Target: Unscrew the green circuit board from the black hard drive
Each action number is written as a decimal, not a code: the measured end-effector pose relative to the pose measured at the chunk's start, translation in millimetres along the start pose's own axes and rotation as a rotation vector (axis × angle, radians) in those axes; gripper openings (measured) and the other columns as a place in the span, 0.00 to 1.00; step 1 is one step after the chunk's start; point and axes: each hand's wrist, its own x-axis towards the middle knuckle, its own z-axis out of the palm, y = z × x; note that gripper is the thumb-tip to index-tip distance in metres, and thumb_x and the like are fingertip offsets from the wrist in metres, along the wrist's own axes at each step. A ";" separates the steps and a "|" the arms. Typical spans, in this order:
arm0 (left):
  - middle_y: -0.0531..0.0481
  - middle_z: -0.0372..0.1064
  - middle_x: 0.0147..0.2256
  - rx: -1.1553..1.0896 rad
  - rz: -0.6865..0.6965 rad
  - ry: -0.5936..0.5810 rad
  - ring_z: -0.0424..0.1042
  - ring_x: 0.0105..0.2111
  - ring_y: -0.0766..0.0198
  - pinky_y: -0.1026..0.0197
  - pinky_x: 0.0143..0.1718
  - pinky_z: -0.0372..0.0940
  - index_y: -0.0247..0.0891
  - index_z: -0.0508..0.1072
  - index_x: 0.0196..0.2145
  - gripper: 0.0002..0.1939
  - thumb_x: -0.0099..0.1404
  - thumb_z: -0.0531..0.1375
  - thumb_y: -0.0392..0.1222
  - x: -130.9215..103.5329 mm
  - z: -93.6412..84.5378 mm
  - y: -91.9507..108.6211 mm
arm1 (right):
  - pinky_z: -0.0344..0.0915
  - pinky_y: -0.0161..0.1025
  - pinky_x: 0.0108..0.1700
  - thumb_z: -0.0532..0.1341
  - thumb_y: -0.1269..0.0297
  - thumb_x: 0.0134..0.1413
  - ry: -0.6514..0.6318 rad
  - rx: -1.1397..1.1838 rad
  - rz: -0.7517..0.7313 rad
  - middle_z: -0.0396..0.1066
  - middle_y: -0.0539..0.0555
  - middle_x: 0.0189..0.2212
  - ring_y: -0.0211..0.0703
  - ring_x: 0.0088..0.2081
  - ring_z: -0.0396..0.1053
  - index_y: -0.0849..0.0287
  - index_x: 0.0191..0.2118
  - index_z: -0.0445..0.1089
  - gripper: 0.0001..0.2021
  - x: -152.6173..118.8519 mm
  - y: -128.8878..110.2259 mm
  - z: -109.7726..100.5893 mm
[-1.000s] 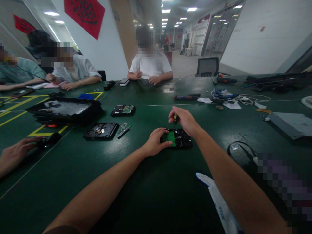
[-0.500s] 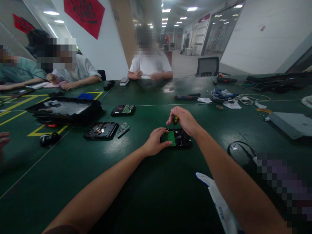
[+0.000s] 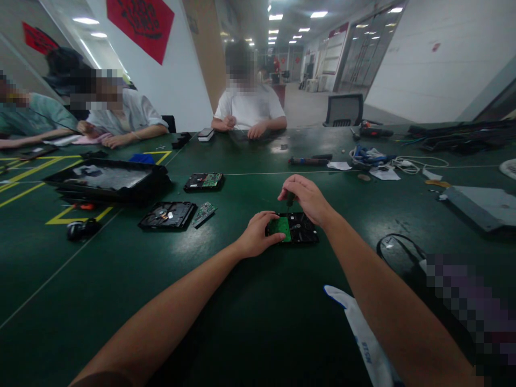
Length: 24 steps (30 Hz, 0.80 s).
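A black hard drive (image 3: 305, 230) with a green circuit board (image 3: 281, 229) lies flat on the dark green table in front of me. My left hand (image 3: 260, 235) grips the drive's left end, thumb along the near side and fingers over the far side. Above the board's far edge, my right hand (image 3: 303, 196) is closed round the handle of a small screwdriver (image 3: 289, 200). The screwdriver stands upright with its tip down at the board; the exact contact point is too small to make out.
Left of my hands lie another hard drive (image 3: 167, 216), a loose circuit board (image 3: 205, 213) and a further drive (image 3: 203, 181). Black trays (image 3: 108, 180) are stacked beyond. A white glove (image 3: 358, 322) lies near my right forearm, a grey metal box (image 3: 481, 207) at right. People sit across the table.
My right hand's fingers have shifted slightly round the screwdriver, and its handle has turned. My left hand and the drive stay in place. The person opposite has moved a hand.
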 end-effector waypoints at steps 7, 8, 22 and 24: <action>0.38 0.65 0.62 -0.003 0.005 0.005 0.64 0.64 0.45 0.40 0.66 0.59 0.41 0.69 0.60 0.29 0.65 0.67 0.54 -0.1 -0.2 -0.2 | 0.64 0.44 0.43 0.65 0.53 0.61 0.009 -0.035 -0.030 0.75 0.50 0.29 0.42 0.33 0.72 0.54 0.35 0.70 0.11 -0.1 -1.8 0.6; 0.38 0.65 0.62 -0.003 0.007 0.003 0.64 0.64 0.46 0.41 0.66 0.59 0.41 0.69 0.60 0.30 0.65 0.67 0.54 0.0 -0.1 -0.2 | 0.64 0.43 0.43 0.66 0.53 0.60 0.028 -0.041 -0.032 0.75 0.50 0.28 0.42 0.33 0.71 0.54 0.35 0.69 0.11 0.2 -1.3 0.8; 0.37 0.66 0.62 -0.001 0.003 0.010 0.65 0.64 0.46 0.40 0.66 0.59 0.40 0.70 0.59 0.29 0.66 0.67 0.54 -0.2 -0.6 2.8 | 0.66 0.44 0.46 0.51 0.46 0.69 -0.033 -0.023 -0.061 0.73 0.52 0.29 0.45 0.36 0.72 0.55 0.37 0.79 0.24 2.6 5.1 -3.3; 0.37 0.66 0.61 -0.001 0.007 0.014 0.65 0.63 0.46 0.41 0.66 0.59 0.40 0.70 0.59 0.29 0.66 0.67 0.54 -0.3 -0.5 2.9 | 0.65 0.43 0.45 0.51 0.50 0.69 -0.028 -0.033 -0.079 0.73 0.52 0.30 0.44 0.37 0.71 0.55 0.39 0.79 0.21 2.8 4.4 -3.4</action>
